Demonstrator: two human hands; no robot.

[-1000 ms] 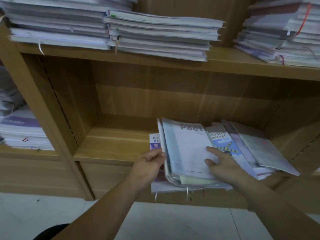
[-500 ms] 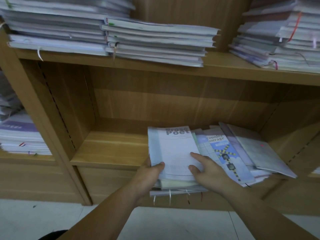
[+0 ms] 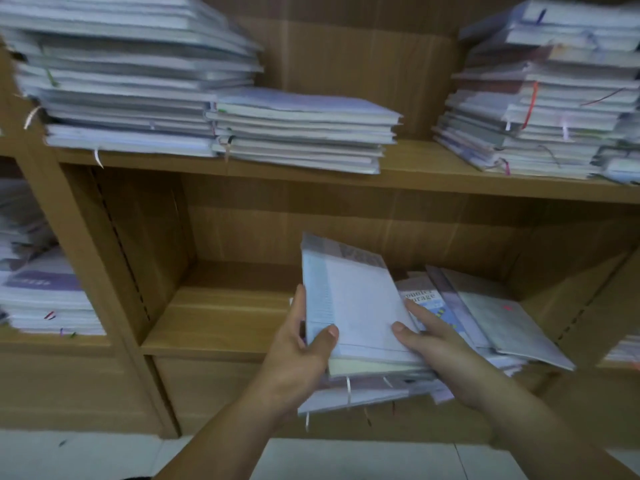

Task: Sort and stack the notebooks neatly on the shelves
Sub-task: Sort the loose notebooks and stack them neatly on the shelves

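Note:
A small pile of notebooks with a pale white-and-blue top cover sits at the front of the lower wooden shelf. My left hand grips the pile's left edge, thumb on top and fingers underneath. My right hand holds its right side, thumb pressed on the cover. The pile's far end is tilted up off the shelf. Beside it to the right lie fanned-out loose notebooks, one with a blue cover.
The upper shelf carries a tall stack at left, a lower stack in the middle and a messy stack at right. Another stack fills the left compartment. The lower shelf's left half is bare wood. White floor tiles lie below.
Both hands have closed on the sides of the top pile and raised its far end off the shelf. The camera has tilted up slightly, showing more of the upper stacks.

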